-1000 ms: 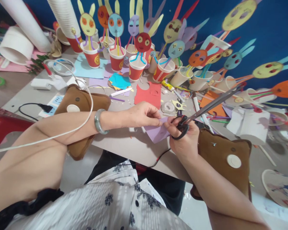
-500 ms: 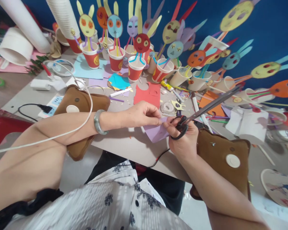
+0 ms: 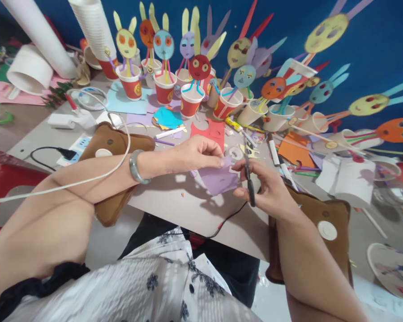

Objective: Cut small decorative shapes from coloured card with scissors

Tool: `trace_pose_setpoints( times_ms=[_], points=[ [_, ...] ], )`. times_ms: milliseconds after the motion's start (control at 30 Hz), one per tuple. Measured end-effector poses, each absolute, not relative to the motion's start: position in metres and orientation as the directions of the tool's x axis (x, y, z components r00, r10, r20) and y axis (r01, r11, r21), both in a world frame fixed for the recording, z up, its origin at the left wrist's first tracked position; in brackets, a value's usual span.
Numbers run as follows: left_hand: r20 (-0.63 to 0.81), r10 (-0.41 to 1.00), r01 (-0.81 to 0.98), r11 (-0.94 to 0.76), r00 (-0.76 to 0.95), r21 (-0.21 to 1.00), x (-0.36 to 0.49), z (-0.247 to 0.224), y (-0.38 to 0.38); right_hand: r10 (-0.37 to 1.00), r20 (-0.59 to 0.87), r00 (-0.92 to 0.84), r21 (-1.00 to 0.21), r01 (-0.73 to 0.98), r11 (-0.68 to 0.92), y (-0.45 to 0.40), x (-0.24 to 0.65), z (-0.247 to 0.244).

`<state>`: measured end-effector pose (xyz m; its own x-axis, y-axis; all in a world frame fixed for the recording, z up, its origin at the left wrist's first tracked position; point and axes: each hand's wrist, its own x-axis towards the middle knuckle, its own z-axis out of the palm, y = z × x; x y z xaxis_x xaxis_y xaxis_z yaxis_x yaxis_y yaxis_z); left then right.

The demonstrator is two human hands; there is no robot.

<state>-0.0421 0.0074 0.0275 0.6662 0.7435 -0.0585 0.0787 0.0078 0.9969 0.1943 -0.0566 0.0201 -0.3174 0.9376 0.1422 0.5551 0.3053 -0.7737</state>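
Observation:
My left hand (image 3: 204,154) pinches the upper edge of a sheet of purple paper (image 3: 216,179), thumb and fingers closed on it. The sheet hangs above the table, with a ragged cut edge toward the right. In my right hand (image 3: 267,188) is a pair of scissors (image 3: 250,185) with black handles, the fingers round the loops. The blades point up and away from me, seen nearly edge-on, so how far apart they are is hard to make out. The right fingers are close beside the paper's right edge.
Paper cups with rabbit-faced figures (image 3: 192,98) line the back by the blue wall. Red paper (image 3: 210,132), a tape roll (image 3: 235,154) and a white marker (image 3: 273,150) lie beyond my hands. Brown cushions (image 3: 309,223) sit at both sides. A white cable (image 3: 126,147) crosses my left arm.
My right hand has drawn slightly away from the left, and the scissors have swung from pointing right to pointing away from me. More of the purple paper shows now.

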Motion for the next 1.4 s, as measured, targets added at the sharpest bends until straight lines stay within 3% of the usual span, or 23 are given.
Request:
trace_pose_setpoints(
  times_ms=[233,500,1400],
  points=[
    [-0.014,0.746,0.035,-0.013,0.666,0.999,-0.044,0.027,0.010,0.889,-0.010,-0.458,-0.668,0.664,0.335,-0.053,0.203,0.029],
    [-0.011,0.748,0.050,-0.029,0.663,0.998,-0.045,0.029,0.011,0.850,-0.123,-0.513,-0.725,0.631,0.277,-0.053,0.202,0.032],
    [-0.065,0.781,0.033,0.056,0.622,0.998,-0.044,0.040,0.005,0.801,-0.160,-0.576,-0.902,0.415,0.119,-0.055,0.195,0.021]
  ],
)
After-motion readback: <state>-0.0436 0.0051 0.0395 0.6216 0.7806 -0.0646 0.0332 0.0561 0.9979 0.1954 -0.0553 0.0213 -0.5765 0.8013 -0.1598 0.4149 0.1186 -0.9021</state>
